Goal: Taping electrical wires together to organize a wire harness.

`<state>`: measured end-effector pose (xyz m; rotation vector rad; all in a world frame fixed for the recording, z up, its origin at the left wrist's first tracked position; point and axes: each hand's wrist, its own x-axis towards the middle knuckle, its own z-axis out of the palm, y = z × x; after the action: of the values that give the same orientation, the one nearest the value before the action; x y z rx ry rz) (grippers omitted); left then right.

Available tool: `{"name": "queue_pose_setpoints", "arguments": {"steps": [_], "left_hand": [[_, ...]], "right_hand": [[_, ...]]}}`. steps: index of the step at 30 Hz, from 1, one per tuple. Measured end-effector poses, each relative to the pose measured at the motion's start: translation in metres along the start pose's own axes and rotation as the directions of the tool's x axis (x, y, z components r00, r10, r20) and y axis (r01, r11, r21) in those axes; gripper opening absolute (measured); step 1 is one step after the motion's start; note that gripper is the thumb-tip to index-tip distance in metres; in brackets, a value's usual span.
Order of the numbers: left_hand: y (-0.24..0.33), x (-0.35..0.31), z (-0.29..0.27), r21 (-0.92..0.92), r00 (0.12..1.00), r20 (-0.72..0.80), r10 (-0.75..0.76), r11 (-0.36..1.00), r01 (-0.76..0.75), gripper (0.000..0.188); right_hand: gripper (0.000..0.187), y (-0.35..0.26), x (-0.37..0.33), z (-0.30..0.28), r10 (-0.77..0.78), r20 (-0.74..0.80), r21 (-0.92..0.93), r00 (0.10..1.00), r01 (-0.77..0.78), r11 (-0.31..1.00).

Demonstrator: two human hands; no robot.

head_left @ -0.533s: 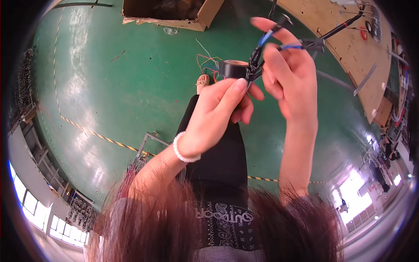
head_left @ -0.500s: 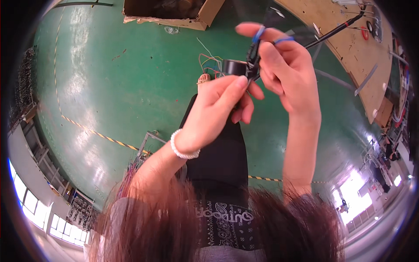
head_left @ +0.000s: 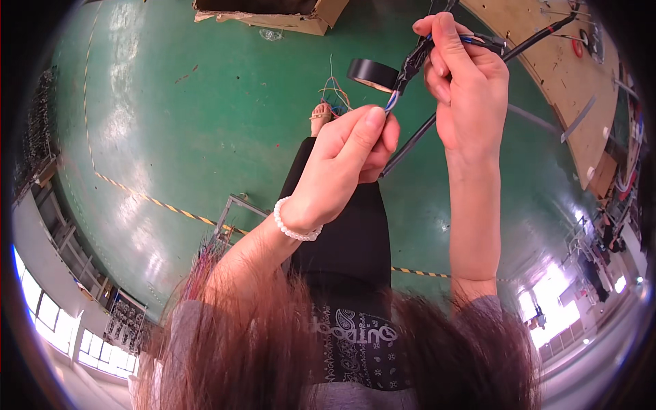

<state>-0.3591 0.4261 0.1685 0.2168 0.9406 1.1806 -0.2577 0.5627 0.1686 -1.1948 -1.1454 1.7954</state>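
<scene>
My left hand (head_left: 345, 154), a white beaded bracelet at its wrist, pinches a few thin blue and pale wires (head_left: 391, 102) between thumb and fingers. Above it those wires run into a bundle wrapped in black tape (head_left: 412, 66). The upper part of this bundle is gripped by my right hand (head_left: 468, 82), its thumb and fingers closed. Beside the bundle hangs a roll of black electrical tape (head_left: 372, 73), touching it near the bare wires. A short black-wrapped branch with blue wire (head_left: 484, 44) sticks out past my right fingers.
A cardboard box (head_left: 301, 20) stands on the green floor at the far side. To the right is a wooden board (head_left: 547, 75) with tools and wires. A dark rod (head_left: 410, 145) slants behind my hands. Several loose coloured wires (head_left: 336, 92) show beyond my foot.
My right hand has moved up and closed on the bundle; its fingers were spread before. The tape roll has risen and tilted. My left hand now sits lower on the bundle, with bare wires showing.
</scene>
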Motion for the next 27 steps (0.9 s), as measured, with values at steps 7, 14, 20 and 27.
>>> {"name": "queue_pose_setpoints", "arguments": {"steps": [7,14,20,27], "left_hand": [[0.004,-0.004,0.004,0.020,1.000,-0.006,0.011,1.000,-0.011,0.042],[0.008,-0.008,0.009,0.131,0.996,-0.075,0.040,0.991,-0.030,0.043],[0.006,-0.010,0.006,0.280,0.989,-0.081,0.121,0.955,-0.094,0.038],[-0.006,-0.005,0.004,0.758,0.936,-0.112,0.334,0.638,-0.137,0.023]], "right_hand": [[0.032,0.004,-0.018,-0.003,-0.073,0.007,-0.009,0.997,0.073,0.997],[0.052,0.049,-0.026,-0.010,-0.138,0.429,0.224,0.893,0.042,0.974],[0.048,0.067,-0.027,-0.024,-0.020,0.550,0.249,0.835,-0.142,0.958],[0.035,0.003,-0.068,-0.023,-0.086,0.335,-0.285,0.938,0.188,0.940]]}}
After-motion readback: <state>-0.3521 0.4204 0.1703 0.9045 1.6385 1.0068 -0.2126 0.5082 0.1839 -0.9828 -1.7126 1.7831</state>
